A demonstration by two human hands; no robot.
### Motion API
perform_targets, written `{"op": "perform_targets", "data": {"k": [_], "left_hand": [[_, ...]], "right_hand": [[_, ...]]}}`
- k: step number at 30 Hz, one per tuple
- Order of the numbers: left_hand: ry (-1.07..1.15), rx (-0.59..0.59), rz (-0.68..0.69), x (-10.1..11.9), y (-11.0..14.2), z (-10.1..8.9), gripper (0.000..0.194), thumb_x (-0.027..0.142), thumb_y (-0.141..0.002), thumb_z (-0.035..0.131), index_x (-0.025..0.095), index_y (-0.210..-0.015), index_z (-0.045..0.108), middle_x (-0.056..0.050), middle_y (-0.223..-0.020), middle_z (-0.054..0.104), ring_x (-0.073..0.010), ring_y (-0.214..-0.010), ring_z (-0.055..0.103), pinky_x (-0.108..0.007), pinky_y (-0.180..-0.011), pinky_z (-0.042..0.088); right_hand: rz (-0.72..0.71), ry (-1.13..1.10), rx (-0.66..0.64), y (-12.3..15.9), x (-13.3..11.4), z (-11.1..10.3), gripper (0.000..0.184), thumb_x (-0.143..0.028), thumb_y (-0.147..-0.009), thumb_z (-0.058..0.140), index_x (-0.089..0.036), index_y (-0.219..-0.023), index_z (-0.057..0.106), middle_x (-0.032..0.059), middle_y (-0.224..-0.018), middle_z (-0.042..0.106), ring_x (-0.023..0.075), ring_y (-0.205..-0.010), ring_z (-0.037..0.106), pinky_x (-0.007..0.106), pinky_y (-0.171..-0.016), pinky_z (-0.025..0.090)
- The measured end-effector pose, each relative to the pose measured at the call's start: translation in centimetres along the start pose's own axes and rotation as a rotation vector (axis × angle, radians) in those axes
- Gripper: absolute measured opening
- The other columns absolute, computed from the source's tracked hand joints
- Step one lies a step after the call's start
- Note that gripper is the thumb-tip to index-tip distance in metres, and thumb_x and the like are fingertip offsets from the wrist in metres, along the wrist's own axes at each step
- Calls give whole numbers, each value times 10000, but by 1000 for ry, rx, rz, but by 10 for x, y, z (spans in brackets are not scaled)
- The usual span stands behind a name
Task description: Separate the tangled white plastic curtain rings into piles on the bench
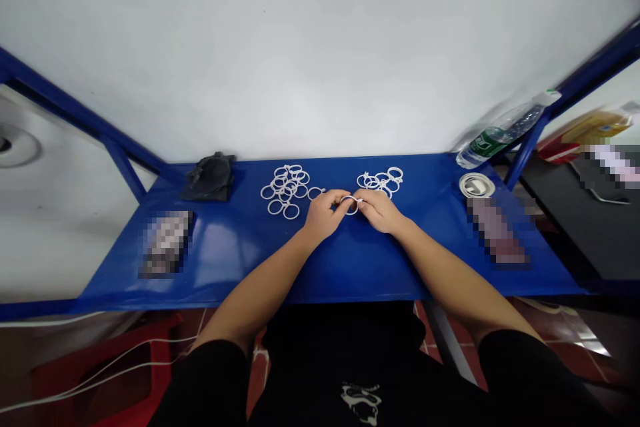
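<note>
Blue tabletop (pixel 357 263), pale wall (pixel 320 67) behind, left hand (pixel 324 215) and right hand (pixel 380 211) pinching white ring (pixel 351 214)

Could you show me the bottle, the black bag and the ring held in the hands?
Bottle (pixel 489 142): head view, on its green label.
Black bag (pixel 212 177): head view, on its middle.
Held ring (pixel 350 215): head view, on its near rim.
</note>
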State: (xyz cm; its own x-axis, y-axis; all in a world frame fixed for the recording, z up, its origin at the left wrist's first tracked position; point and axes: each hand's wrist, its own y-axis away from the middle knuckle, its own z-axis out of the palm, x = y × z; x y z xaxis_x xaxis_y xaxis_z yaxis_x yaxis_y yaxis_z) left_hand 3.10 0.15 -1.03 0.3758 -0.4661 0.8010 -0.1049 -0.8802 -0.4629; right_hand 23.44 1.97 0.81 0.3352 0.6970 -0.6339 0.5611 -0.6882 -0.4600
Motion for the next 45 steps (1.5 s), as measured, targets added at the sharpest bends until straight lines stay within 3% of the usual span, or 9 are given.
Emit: {"op": "perform_targets", "data": {"k": [6,15,20,24,28,32,35,40,45], "left_hand": [[-121,-13,123,2,-1,-2,235,440,-1002,667,237,-986,784,-27,-784,755,-188,-743,697,-357,-840,542],[-167,-72,156,-1,-3,2,266,445,-1049,586,264,-1051,781,-46,-972,822,-230,-850,740,-427,-945,515],[-288,-124,171,-7,-17,-21,316,462,-1010,646,236,-1196,765,-108,-1190,778,-311,-1152,687,-498,-1079,463],[-503,-62,75,-24,-27,-49,293,404,-957,689,207,-1156,777,-177,-1352,685,-414,-1323,571,-627,-1190,345],[-590,-96,12,-45,-27,-65,197,276,-877,707,223,-1057,769,-180,-1484,598,-474,-1476,423,-736,-1231,228],[-603,-209,3,-51,-21,-62,47,220,-844,712,224,-886,732,-146,-1505,591,-470,-1527,364,-788,-1244,132],[-556,-245,46,-40,-21,-53,88,201,-905,653,222,-837,704,-129,-1479,623,-435,-1522,393,-780,-1250,123],[-351,-250,159,-7,-20,-38,135,238,-1002,582,251,-984,715,-96,-1423,690,-335,-1450,522,-643,-1298,176],[-45,-291,99,3,-13,-27,198,334,-1067,511,239,-1100,681,-75,-1193,782,-246,-1123,719,-466,-1115,480]], "right_hand": [[57,-59,-19,-2,-3,-2,247,-263,-995,409,-231,-819,579,10,-730,626,189,-684,595,320,-684,448],[110,-53,35,-2,-1,1,212,-180,-886,423,-233,-756,582,7,-707,632,185,-668,595,314,-675,474],[100,211,142,-1,9,-8,275,-151,-893,476,-221,-1015,713,74,-966,754,253,-889,677,395,-839,534],[137,415,279,-2,21,-22,402,-135,-874,514,-210,-1199,740,112,-1145,775,320,-1058,670,507,-984,504],[175,453,332,-2,26,-27,399,-138,-853,537,-220,-1172,762,102,-1114,788,337,-1058,665,546,-991,488],[108,387,272,-3,22,-19,386,-132,-878,512,-228,-1156,762,97,-1095,789,314,-1014,682,521,-957,515],[60,346,170,-4,15,-11,370,-171,-932,517,-247,-1211,747,95,-1103,786,311,-1019,688,527,-964,529],[92,289,103,-3,2,-3,414,-297,-1015,524,-229,-1408,640,116,-1172,770,293,-1037,704,497,-960,557],[42,233,32,-2,-4,-6,382,-310,-1064,438,-222,-1367,654,123,-1247,759,276,-1105,713,448,-961,565]]}}
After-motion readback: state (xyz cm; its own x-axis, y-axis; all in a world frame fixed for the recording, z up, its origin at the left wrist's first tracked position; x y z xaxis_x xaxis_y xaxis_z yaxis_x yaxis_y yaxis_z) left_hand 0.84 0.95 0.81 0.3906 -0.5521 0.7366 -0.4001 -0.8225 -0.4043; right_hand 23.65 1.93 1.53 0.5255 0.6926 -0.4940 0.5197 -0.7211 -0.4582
